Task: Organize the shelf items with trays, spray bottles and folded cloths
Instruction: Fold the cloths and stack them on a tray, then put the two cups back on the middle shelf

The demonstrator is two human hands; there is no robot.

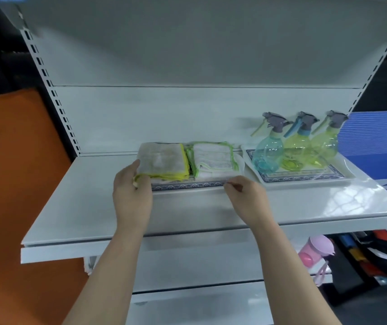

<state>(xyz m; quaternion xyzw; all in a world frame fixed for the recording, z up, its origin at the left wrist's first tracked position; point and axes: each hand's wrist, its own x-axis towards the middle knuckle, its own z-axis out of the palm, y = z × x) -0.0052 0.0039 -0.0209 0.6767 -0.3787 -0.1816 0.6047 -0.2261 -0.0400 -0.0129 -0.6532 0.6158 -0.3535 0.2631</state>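
A glossy white metal shelf (187, 214) runs across the middle of the frame, backed by a flat pale panel (187, 113) with slotted uprights at both sides. At centre lies the cloth tray (187, 184), a shallow rectangular dish with a blue patterned border along its front rim. It carries two folded stacks side by side: on the left a fuzzy off-white cloth with yellow trim (162, 160), on the right a ribbed white cloth with green trim (213, 160). The left hand (132, 195) grips the tray's front left corner, its fingers curled at the rim and its thumb lying up along the yellow-trimmed stack. The right hand (246, 195) pinches the front rim near the right corner with bent fingers. Just right of this tray, close but apart, sits the bottle tray (305, 178), of the same white with a blue border. On it three bulbous translucent plastic spray bottles stand upright in a row: a pale blue bottle (267, 151), a middle yellow-green bottle (297, 146) and a right yellow-green bottle (324, 144), all with grey trigger heads. An orange panel (11, 184) fills the left of the frame and a ridged blue board (375, 137) stands at the right edge. A pink lidded cup (314, 252) shows below the shelf at lower right.
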